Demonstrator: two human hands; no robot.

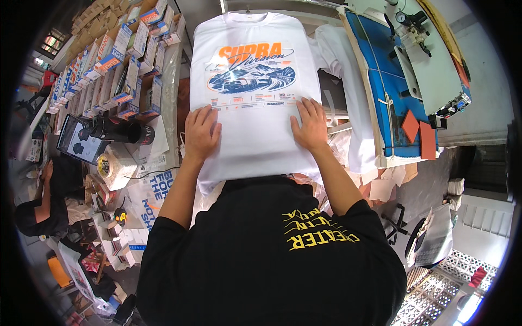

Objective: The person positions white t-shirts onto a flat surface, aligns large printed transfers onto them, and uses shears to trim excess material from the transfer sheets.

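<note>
A white T-shirt [251, 138] lies spread in front of me, its collar at the far end and its lower hem draping near my body. On its chest is an orange and dark blue graphic of a car and mountains, covered by a shiny clear film [247, 76]. My left hand [202, 132] rests flat at the film's lower left corner, fingers stretched out. At the lower right corner my right hand [310, 126] lies the same way, fingers extended on the fabric. Neither hand grips anything.
To the right stands a machine with a blue padded surface [383, 103] and a pressure gauge [402, 18]. Another white garment [356, 108] hangs beside it. At left are rows of cardboard boxes [109, 60], a tablet [79, 138], a tape roll [107, 164] and another person [41, 212].
</note>
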